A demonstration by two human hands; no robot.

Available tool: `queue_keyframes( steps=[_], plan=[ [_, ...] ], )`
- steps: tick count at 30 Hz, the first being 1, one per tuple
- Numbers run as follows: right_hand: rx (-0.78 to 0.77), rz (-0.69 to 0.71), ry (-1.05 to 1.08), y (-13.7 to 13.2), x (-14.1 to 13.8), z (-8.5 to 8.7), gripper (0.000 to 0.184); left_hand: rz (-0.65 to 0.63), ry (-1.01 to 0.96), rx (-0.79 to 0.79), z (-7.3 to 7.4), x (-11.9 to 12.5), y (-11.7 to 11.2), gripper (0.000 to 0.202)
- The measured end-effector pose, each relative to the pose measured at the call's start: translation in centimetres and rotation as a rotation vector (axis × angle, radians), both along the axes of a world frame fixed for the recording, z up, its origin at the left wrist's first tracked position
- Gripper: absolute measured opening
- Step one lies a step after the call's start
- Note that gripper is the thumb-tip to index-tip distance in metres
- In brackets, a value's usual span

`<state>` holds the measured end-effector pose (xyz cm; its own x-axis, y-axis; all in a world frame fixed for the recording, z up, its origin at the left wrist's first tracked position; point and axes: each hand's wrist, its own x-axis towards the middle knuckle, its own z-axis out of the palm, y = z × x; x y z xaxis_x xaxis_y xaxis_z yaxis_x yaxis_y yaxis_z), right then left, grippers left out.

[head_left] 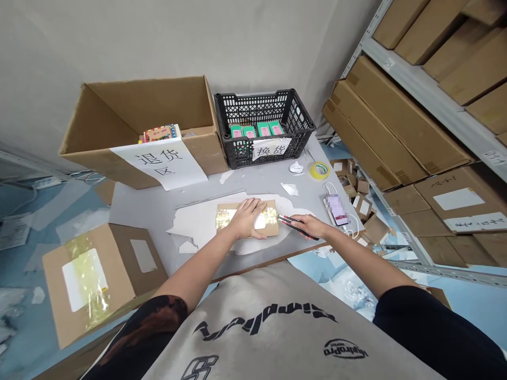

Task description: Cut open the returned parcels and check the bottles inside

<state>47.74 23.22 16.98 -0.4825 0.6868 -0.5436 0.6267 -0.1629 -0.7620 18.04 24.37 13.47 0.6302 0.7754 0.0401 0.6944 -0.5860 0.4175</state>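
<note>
Two hands (246, 217), one utility knife (297, 227)

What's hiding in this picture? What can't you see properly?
Head view only:
- Screen of the black phone: blurred into squares.
- Middle of the flat brown cardboard parcel: hidden by the left hand.
- Slim black-and-red utility knife: partly hidden by the right hand.
- Colourful packages in the open brown carton: mostly hidden by its front wall.

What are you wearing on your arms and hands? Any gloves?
The left hand and right hand are bare, no gloves. The short black left sleeve has a rusty-brown patch; the right sleeve looks plain black. The grey T-shirt has black lettering.
</note>
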Motion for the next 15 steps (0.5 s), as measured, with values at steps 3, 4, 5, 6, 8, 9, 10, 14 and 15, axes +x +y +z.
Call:
queue_keyframes(
  steps=[3,4,5,6,8,9,10,14,15],
  plan=[
    [-0.033,-0.004,0.008,-0.15,0.09,-0.40,0.048,0.010,0.010,0.012,-0.14,0.03,-0.09,0.125],
    [-0.041,-0.003,0.006,-0.18,0.11,-0.49,0.049,0.008,0.015,0.013,-0.18,0.05,-0.10,0.126],
    [-0.048,-0.002,0.001,-0.20,0.14,-0.54,0.050,0.001,0.020,0.012,-0.21,0.06,-0.09,0.126],
    [-0.053,-0.004,-0.005,-0.22,0.15,-0.54,0.051,-0.008,0.024,0.009,-0.22,0.07,-0.06,0.126],
    [-0.073,-0.005,-0.014,-0.24,0.09,-0.48,0.051,-0.021,0.030,0.010,-0.24,0.11,0.01,0.125],
    [-0.084,-0.007,-0.013,-0.26,0.02,-0.43,0.051,-0.021,0.032,0.015,-0.25,0.13,0.04,0.125],
    [-0.095,-0.010,-0.006,-0.30,-0.07,-0.41,0.051,-0.015,0.033,0.022,-0.26,0.14,0.07,0.125],
    [-0.119,-0.058,0.030,-0.84,-0.23,-0.45,0.049,-0.016,0.029,0.036,-0.25,0.22,0.09,0.124],
    [-0.128,-0.072,0.032,-1.03,-0.17,-0.46,0.049,-0.023,0.029,0.034,-0.20,0.25,0.08,0.124]
  ],
)
